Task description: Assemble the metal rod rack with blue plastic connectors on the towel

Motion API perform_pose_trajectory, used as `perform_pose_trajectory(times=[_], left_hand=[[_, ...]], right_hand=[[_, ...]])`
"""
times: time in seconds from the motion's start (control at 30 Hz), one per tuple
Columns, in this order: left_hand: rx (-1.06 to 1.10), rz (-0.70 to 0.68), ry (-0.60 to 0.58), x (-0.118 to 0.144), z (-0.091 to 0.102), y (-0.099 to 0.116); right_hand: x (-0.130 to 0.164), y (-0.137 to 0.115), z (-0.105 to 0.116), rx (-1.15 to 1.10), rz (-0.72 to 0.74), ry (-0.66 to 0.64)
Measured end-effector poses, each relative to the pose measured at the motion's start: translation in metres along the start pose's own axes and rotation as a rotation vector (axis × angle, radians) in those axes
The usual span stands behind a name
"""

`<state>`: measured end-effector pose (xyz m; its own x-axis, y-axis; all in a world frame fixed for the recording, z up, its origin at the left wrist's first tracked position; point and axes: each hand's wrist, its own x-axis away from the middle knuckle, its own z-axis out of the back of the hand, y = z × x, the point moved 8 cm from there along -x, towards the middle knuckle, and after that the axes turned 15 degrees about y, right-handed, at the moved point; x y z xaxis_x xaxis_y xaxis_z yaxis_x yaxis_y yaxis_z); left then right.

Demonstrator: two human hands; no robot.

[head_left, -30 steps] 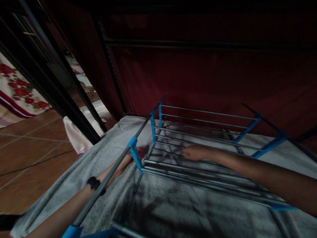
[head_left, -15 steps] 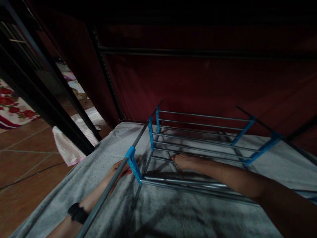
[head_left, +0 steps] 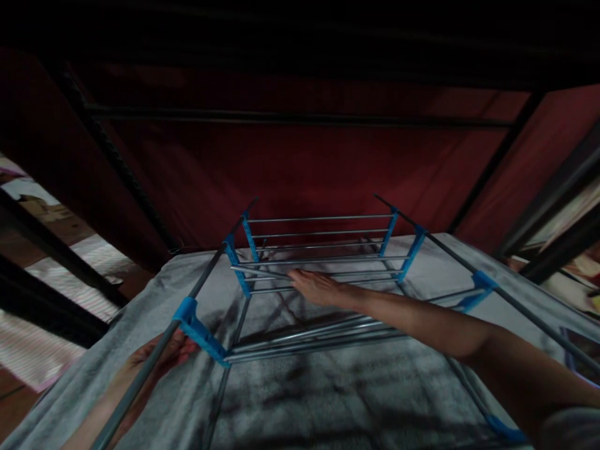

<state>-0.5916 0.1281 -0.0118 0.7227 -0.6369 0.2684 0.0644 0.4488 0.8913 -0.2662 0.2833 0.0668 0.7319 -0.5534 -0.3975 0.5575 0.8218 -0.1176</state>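
Grey cloth (head_left: 328, 400) underlies a rack (head_left: 319, 262) running away; right hand (head_left: 316, 287) fingers flat, left hand (head_left: 157, 356) fingers unclear.

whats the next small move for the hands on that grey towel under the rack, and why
Probably slide the right hand outward along the grey towel, flattening it. The hand lies flat beneath the drying rack rails, the left hand rests on the towel's left side, and dark folds show in the cloth between them.
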Motion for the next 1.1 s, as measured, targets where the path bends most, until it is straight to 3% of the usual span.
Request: perform_pose_trajectory(times=[0.17, 0.3, 0.4, 0.5, 0.7, 0.9, 1.1], left_hand=[[0.177, -0.031, -0.034, 0.031, 0.010, 0.056], [0.208, -0.086, 0.025, 0.032, 0.017, 0.110], [0.228, -0.122, 0.045, 0.021, 0.012, 0.147], [0.228, -0.145, 0.014, 0.005, -0.004, 0.173], [0.154, -0.158, -0.111, -0.026, -0.046, 0.186], [0.219, -0.074, -0.269, -0.026, -0.086, 0.186], [0.255, -0.124, -0.227, -0.040, -0.103, 0.185]], right_hand=[[0.000, -0.008, 0.055, 0.028, -0.084, 0.176], [-0.011, -0.036, 0.086, 0.074, 0.057, 0.240], [-0.020, -0.052, 0.089, 0.115, 0.197, 0.224], [-0.027, -0.049, 0.077, 0.163, 0.195, 0.180], [-0.041, -0.021, 0.051, 0.221, 0.029, 0.070], [-0.055, -0.007, 0.048, 0.299, -0.069, 0.009], [-0.060, -0.004, 0.042, 0.338, -0.087, -0.024]])
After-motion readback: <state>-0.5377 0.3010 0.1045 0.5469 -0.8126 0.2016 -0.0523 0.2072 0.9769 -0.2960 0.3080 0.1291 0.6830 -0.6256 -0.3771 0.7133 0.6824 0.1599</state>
